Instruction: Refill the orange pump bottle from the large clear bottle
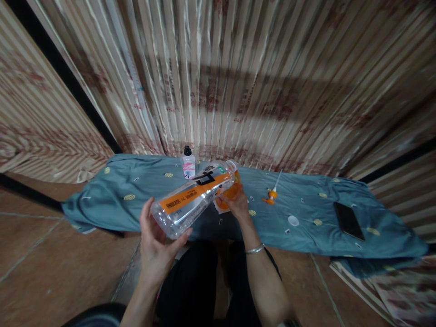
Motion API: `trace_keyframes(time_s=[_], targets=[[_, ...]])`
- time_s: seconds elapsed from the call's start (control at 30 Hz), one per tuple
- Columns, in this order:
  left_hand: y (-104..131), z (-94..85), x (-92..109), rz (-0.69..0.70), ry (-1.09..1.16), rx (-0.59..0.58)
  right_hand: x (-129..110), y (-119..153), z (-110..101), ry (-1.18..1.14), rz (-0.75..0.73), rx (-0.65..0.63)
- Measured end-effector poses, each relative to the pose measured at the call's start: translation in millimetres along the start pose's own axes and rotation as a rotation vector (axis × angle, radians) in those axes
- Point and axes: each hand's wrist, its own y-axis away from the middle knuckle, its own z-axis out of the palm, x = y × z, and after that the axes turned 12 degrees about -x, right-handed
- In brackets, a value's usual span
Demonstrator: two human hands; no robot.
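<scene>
My left hand (158, 245) is wrapped round the base of a large clear plastic bottle (194, 197) with an orange label. The bottle lies tilted, its open mouth up at the right. Under and beside that mouth, my right hand (236, 202) grips an orange bottle (231, 190), which the clear bottle and my fingers partly hide. Whether the two bottles touch cannot be made out. An orange pump top (271, 195) with a clear tube lies on the cloth to the right. Further right is a round whitish cap (293, 220).
A small clear bottle with a black top (188, 163) stands behind the large bottle. A dark phone (349, 220) lies at the right on the blue-green cloth (136, 209). A striped curtain (238, 81) hangs behind, with black poles at both sides.
</scene>
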Motion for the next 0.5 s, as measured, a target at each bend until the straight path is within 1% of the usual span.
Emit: trace_keyframes(time_s=[0.07, 0.17, 0.37, 0.5], targets=[[-0.8, -3.0, -2.9, -0.007, -0.013, -0.026, 2.3, -0.7, 0.3, 0.01, -0.016, -0.002], [-1.1, -4.6, -4.3, -0.023, -0.006, -0.033, 5.7, -1.7, 0.3, 0.022, -0.039, 0.0], [1.2, 0.8, 0.2, -0.031, 0.051, 0.022, 8.0, -1.8, 0.3, 0.015, -0.075, 0.001], [0.7, -3.6, -5.6, -0.059, 0.045, -0.022, 8.6, 0.7, 1.3, -0.013, -0.095, -0.012]])
